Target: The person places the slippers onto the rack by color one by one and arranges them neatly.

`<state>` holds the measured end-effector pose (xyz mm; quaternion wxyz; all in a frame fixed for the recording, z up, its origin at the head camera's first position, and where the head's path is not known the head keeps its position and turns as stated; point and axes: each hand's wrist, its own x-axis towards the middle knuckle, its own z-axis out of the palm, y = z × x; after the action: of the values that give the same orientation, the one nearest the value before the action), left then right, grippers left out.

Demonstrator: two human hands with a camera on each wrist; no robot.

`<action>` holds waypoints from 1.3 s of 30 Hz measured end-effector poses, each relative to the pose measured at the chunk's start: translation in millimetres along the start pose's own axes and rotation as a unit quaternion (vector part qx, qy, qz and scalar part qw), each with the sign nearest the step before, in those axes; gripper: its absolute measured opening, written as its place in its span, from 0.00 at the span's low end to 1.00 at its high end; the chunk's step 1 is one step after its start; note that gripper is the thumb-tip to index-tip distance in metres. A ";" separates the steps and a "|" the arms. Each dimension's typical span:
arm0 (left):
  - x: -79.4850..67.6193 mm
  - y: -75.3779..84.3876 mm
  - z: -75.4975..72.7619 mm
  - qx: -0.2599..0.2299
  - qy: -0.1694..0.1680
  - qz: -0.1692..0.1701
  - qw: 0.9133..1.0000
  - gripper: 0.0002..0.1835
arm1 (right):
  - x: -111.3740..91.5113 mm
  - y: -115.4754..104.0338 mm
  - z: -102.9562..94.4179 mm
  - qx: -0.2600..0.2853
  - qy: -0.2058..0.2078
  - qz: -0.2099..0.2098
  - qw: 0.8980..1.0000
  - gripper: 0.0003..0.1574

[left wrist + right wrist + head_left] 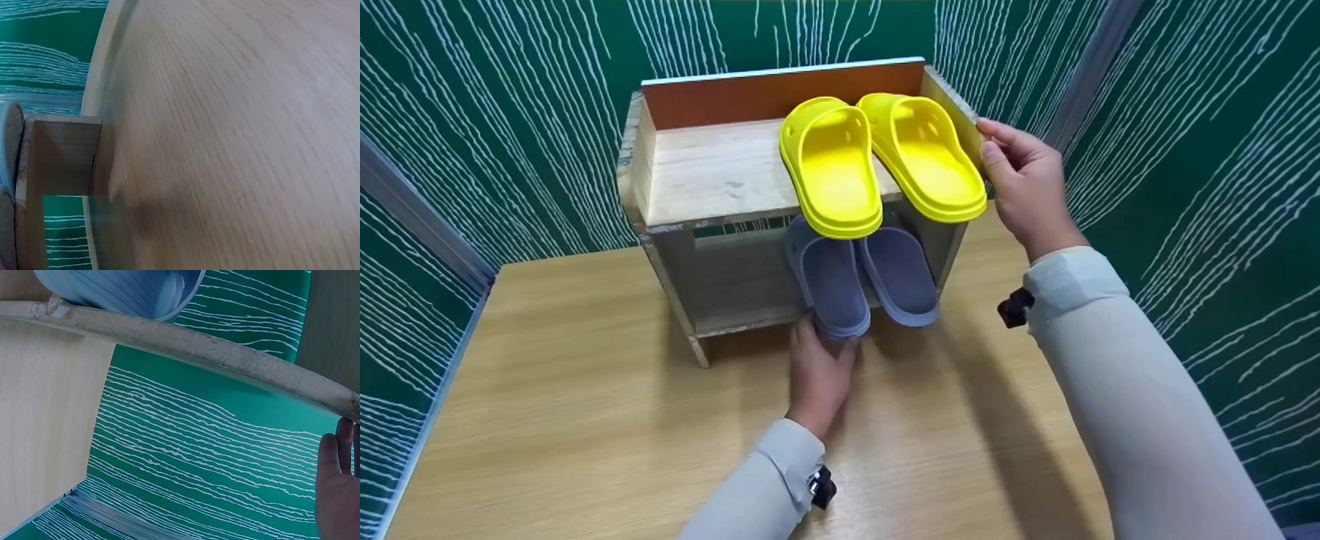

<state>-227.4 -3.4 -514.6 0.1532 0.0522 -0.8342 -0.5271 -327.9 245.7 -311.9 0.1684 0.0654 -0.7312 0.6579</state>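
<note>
A small wooden shelf with two levels stands on the table. Two yellow clogs, a left one and a right one, sit side by side on its upper level, heels over the front edge. Below them on the lower level are two grey clogs, one partly under the yellow pair and another to its right. My left hand holds the heel of the left grey clog between thumb and fingers. With fingertips and thumb, my right hand grips the edge of the shelf's right side panel.
The wooden tabletop spreads in front of the shelf and to both sides. Green walls with white streaks close in behind, left and right. A brown-red board lines the back of the upper level.
</note>
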 end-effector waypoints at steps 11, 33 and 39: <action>-9.2 -4.2 -4.2 -0.015 -0.007 -0.002 1.000 0.39 | -1.1 -1.1 2.9 0.018 -0.003 0.001 1.000 0.26; -29.9 -28.2 -56.0 -0.053 0.017 -0.014 0.998 0.40 | 2.6 3.3 0.0 0.002 -0.015 0.006 1.000 0.28; -36.1 -30.9 -83.6 -0.058 0.021 -0.027 0.998 0.40 | 0.6 -3.6 -5.6 0.016 -0.013 0.009 1.000 0.28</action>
<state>-169.5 -80.2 -516.3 0.1592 0.0766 -0.7972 -0.5774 -326.4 250.8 -307.9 0.1516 0.0701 -0.7231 0.6702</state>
